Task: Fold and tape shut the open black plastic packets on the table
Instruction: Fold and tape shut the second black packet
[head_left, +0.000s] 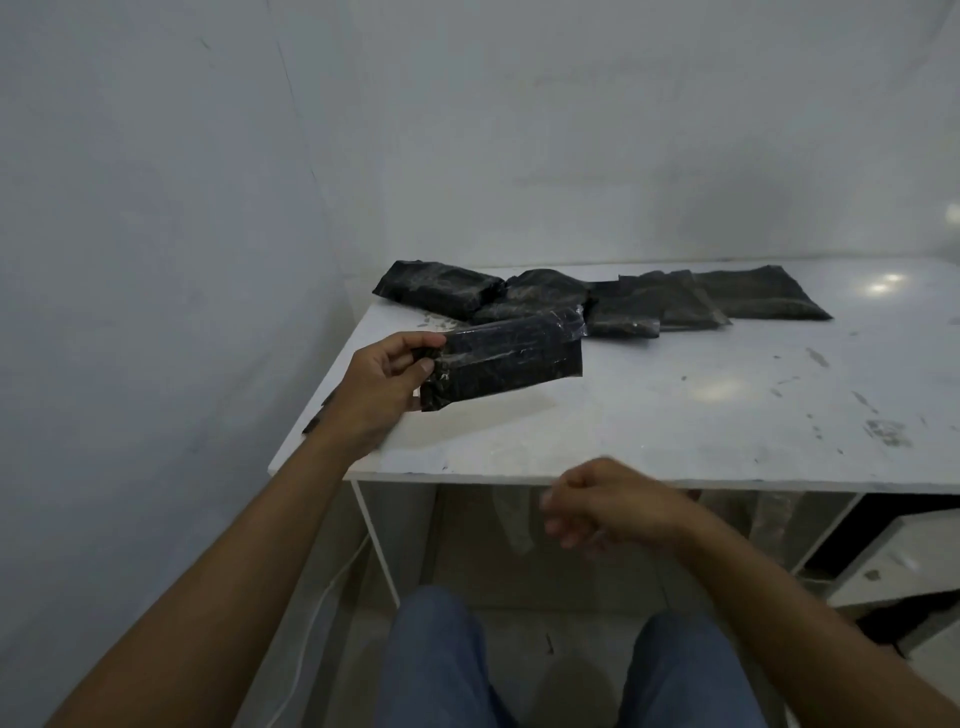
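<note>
Black plastic fills the left grip (387, 382): thumb and curled fingers pinch the left end of one packet (506, 364). It is held just above the counter (701, 415), its long side running off to the right at a slight tilt. A glossy band across its upper face may be tape (or only glare; I cannot be sure).

Behind it, along the far side of the counter, lies the pile of packets (535, 296), overlapping one another, with the leftmost packet (436, 288) right at the far left corner. Further right, the right grip (618, 506) hovers at the counter's near edge, blurred, its fingers loosely curled round nothing that I can see. Beyond it, the flat packets (763, 293) lie spread out, apparently not yet folded.

As I judge the risks, the packet is held by one end alone, so it could sag and its fold spring open, or it could slip from the pinch. A reach into the pile could nudge the leftmost packet off the counter. No tape roll is in view, so sealing may stall.
</note>
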